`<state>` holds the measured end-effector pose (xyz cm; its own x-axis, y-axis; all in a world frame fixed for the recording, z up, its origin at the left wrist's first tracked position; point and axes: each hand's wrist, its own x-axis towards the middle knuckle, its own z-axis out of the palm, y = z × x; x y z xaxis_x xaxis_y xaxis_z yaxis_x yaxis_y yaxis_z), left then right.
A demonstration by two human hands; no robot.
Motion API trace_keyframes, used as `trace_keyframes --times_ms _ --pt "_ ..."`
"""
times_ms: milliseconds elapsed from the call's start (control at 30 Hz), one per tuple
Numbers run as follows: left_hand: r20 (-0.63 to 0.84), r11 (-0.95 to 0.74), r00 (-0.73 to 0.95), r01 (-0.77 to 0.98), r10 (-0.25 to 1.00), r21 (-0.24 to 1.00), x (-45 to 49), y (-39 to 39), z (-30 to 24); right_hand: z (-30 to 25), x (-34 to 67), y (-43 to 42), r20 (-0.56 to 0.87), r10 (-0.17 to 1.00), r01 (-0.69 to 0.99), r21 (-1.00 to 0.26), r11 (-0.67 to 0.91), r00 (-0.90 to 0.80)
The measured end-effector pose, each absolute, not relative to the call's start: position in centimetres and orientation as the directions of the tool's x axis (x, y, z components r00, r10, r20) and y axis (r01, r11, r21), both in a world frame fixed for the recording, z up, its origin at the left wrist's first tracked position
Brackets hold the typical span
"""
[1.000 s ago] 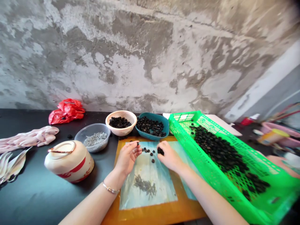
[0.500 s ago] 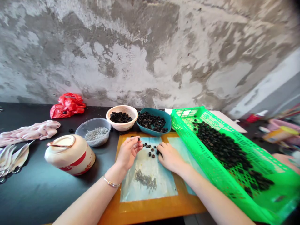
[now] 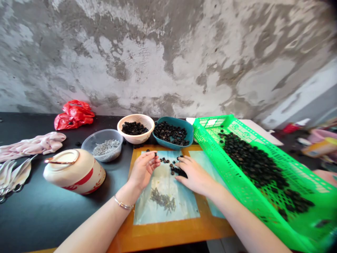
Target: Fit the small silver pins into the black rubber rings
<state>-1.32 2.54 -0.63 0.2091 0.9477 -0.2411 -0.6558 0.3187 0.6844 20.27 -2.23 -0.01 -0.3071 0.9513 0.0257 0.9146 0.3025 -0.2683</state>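
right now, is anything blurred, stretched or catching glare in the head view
In the head view, the pink basin at the right edge is blurred; the green crate looks stretched toward the view's lower right; the black tabletop shows dull sheen at lower left; left hand and right hand look fairly clear.

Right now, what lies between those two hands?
Some small black pieces lie scattered on the pale blue sheet, between the left hand and the right hand; the head view shows this.
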Motion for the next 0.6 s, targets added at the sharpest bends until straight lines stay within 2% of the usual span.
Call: trace_keyframes --times_ms 133,233,600 --pt "-0.235 0.315 0.211 -0.651 0.949 0.691 -1.3 2.6 -0.6 0.1 19.4 -1.6 0.11 0.927 0.901 -0.221 0.375 -0.359" --pt "-0.241 0.319 0.21 -0.645 0.948 0.694 -1.2 2.7 -0.7 -0.5 18.9 -0.9 0.123 0.919 0.896 -0.211 0.392 -0.374" --pt "-0.247 0.314 0.194 -0.637 0.949 0.704 -1.4 2.8 -0.9 -1.4 19.9 -0.2 0.142 0.941 0.888 -0.315 0.336 -0.306"
